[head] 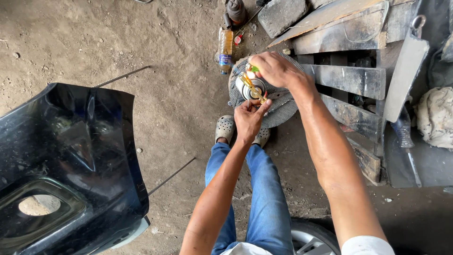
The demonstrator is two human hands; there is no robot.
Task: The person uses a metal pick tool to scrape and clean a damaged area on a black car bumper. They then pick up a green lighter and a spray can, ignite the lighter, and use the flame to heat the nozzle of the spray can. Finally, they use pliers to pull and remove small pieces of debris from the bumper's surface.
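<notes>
- Far left: black car bumper [71, 156] lies on the dirt floor [179, 56], fog-lamp hole toward the lower left corner of view; nobody touching it. Two thin metal rods [121, 76] on the dirt, one above the bumper's top edge, one by its right edge.
- Top centre: plastic bottle [225, 49] w/ yellowish liquid stands on the dirt, just left of the round pad; a dark rubber part sits above it at the top edge.
- Centre: round grey pad [283, 106] flat on the dirt in front of the person's clogs [225, 127]. On its left half sits a small metal can [247, 87], upright or a bit tilted, can't tell which.
- Left hand [247, 120]: fingers closed narrow on the lower end of a thin gold-coloured tool [254, 89] w/ a red bit near the tip; tool slants across the can top.
- Right hand [276, 68]: curled over the can's upper rim, pinching something small and green; grip tight, exact object too small to tell.
- Progress, judged: both hands are on the can, so work at its top looks mid-way; can't tell if it is opened yet. Bumper looks untouched.
- Right: stack of rusty steel plates [351, 80] and a pale rag [436, 115] at the right edge; wheel rim [311, 238] at the bottom edge.
</notes>
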